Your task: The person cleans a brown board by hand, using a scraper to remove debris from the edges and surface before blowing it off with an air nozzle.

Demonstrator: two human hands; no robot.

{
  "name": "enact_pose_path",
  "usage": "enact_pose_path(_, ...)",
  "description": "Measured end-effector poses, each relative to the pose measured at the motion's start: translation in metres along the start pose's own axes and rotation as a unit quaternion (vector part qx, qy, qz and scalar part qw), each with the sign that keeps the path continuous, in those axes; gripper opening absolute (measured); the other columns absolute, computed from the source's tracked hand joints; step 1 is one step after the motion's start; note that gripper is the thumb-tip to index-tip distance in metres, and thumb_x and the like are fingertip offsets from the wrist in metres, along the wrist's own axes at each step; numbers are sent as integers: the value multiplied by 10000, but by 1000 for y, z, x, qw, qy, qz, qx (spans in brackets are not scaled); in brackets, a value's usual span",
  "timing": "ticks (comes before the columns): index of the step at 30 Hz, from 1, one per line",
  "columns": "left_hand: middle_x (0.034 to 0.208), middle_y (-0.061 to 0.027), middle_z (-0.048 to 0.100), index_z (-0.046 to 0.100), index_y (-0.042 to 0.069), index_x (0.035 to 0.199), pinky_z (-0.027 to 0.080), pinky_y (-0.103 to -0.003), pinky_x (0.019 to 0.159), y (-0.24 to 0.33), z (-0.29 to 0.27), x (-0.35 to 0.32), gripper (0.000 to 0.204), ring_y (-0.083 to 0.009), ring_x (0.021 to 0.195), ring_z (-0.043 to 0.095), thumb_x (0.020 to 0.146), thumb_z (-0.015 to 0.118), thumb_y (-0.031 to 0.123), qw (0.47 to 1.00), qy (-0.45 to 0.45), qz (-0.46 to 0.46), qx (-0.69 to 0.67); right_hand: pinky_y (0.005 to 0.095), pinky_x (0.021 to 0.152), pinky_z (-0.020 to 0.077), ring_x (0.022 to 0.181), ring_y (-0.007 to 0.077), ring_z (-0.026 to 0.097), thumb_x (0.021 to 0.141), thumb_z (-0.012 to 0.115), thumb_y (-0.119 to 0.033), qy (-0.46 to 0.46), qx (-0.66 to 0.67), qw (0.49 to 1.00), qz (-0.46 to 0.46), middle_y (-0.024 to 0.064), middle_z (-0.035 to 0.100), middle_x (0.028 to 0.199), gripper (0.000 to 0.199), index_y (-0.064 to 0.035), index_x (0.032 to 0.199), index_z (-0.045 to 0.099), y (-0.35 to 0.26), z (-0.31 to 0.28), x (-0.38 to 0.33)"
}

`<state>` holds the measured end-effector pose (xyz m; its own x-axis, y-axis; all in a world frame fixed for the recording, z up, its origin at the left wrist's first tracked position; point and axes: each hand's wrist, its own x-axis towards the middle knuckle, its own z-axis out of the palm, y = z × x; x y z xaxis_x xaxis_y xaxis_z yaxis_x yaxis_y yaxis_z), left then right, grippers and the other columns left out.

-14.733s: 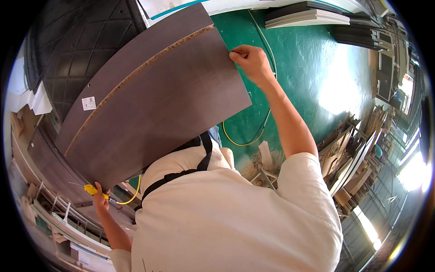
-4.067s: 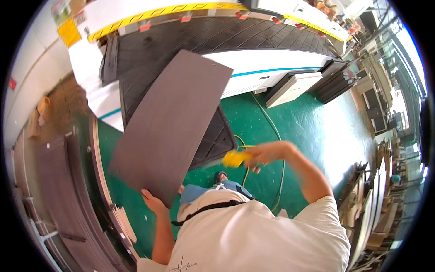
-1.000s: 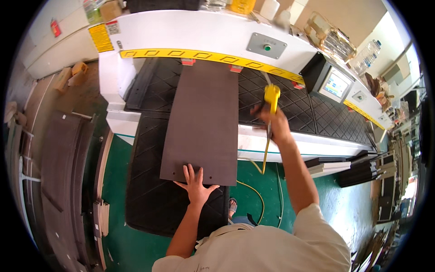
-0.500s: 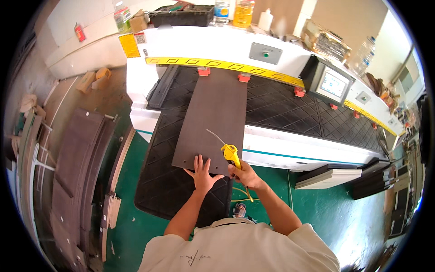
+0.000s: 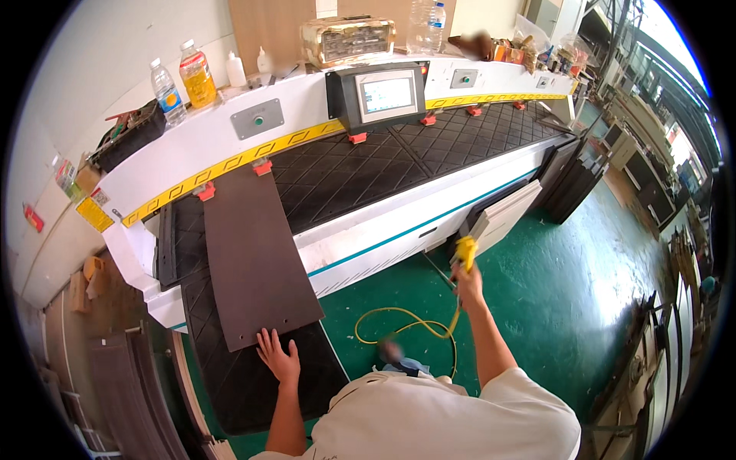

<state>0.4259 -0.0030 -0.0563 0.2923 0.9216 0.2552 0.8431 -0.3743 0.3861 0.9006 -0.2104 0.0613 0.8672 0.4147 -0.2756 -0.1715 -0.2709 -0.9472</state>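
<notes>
A long dark brown panel (image 5: 253, 261) lies on the black padded machine bed (image 5: 337, 180), its far end under red clamps (image 5: 263, 167). Small holes show near its close edge. My left hand (image 5: 279, 359) rests at that edge, fingers apart and fingertips on the panel. Out to the right, my right hand (image 5: 469, 285) is wrapped round a yellow air blow gun (image 5: 465, 250), held above the green floor beside the machine. The gun's thin nozzle is hard to make out here. A yellow hose (image 5: 414, 316) loops across the floor below it.
A screen (image 5: 386, 95) is mounted on the white machine beam. Bottles (image 5: 197, 75) and a black tray (image 5: 129, 134) stand along its top. Pale boards (image 5: 507, 216) lean against the machine's front. Stacked brown panels (image 5: 126, 383) stand at the left.
The view has swung right. My right hand has carried the blow gun from over the panel out to the right. My left hand still touches the panel's near edge.
</notes>
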Motion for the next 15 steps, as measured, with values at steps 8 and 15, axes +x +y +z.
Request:
enact_pose_path(8, 1611, -244, 351, 362, -6, 1541, 229, -565, 1233, 0, 3, -1, 831, -406, 1537, 268, 864, 754, 276, 996, 35, -25, -81, 219, 646, 431, 803, 77, 542, 1000, 677, -338, -620, -192, 748, 142, -26, 657, 990, 384, -115, 1302, 600, -2, 44, -92)
enact_pose_path(15, 1674, -232, 206, 64, 32, 1646, 381, -479, 1182, 91, -26, -20, 1156, -387, 1522, 303, 843, 860, 273, 833, -279, 6, -478, 425, 984, 549, 1236, 203, 551, 1106, 488, -364, -434, 42, 900, 22, 87, 526, 1383, 506, -72, 1512, 413, 53, 169, -135)
